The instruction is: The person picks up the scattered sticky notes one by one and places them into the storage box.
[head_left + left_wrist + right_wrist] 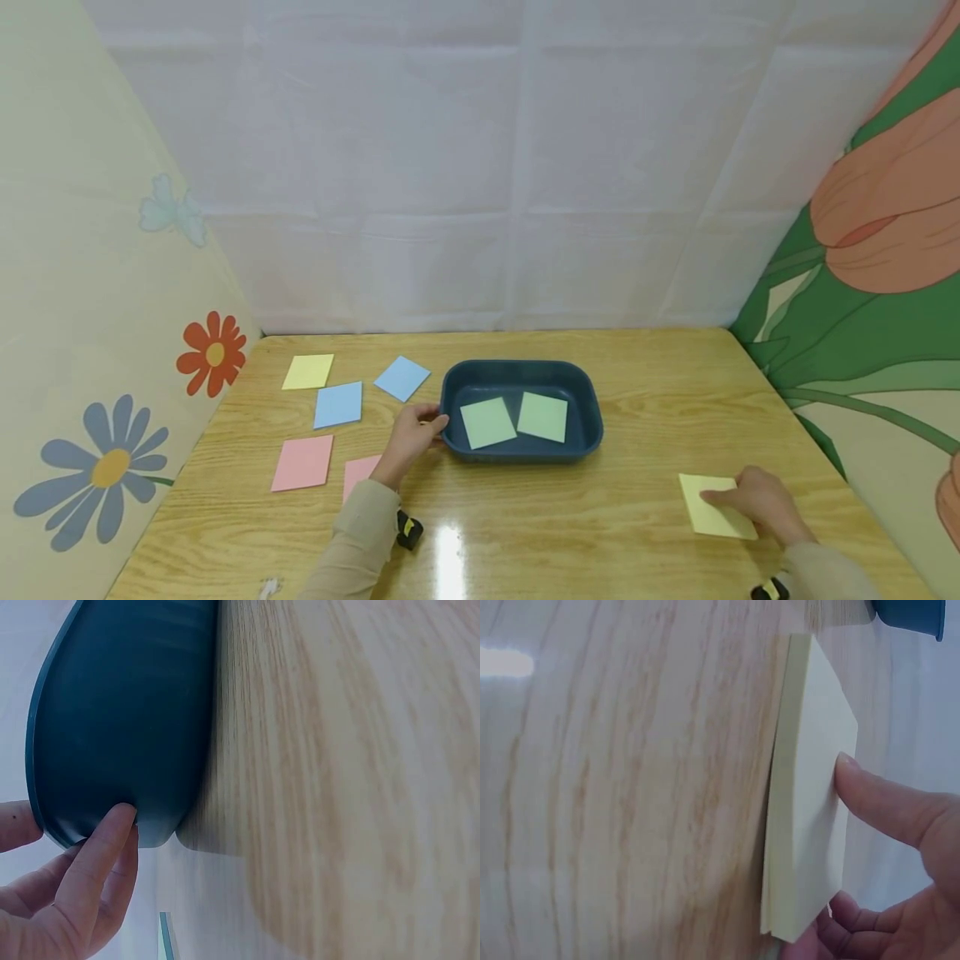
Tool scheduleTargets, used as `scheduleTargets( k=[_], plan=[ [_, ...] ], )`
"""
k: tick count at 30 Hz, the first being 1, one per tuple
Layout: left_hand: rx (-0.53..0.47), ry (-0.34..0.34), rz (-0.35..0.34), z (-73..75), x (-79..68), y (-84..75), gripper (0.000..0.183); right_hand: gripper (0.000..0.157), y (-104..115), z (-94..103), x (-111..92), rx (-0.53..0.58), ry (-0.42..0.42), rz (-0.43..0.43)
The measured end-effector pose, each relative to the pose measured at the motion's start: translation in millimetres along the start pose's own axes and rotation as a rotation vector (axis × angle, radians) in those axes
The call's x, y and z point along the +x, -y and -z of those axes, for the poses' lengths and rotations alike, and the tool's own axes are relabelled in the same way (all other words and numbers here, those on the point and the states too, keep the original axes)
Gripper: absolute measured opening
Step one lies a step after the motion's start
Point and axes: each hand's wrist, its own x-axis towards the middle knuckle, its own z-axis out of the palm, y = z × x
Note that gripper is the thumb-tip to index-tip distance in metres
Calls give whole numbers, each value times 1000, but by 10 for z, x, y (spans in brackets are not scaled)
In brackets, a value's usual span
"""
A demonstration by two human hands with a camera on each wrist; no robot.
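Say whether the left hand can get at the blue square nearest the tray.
Probably yes: the blue square lies uncovered just beyond the left hand, with nothing visible between them. That hand grips the tray, though, so it would likely have to let go first.

Tray (522,456) smooth plastic; held yellow notepad (720,521) matt paper; tabletop (570,533) glossy wood grain.

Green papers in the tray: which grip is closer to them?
Left. The left grip holds the left end of the tray, close to the green papers; the right grip holds a yellow pad farther right.
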Motion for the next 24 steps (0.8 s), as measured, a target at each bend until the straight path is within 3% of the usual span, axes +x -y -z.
scheduleTargets(
  k=[24],
  plan=[
    [6, 8, 12, 5, 22, 16, 26, 59, -53, -27, 19, 70, 19, -57]
  ],
)
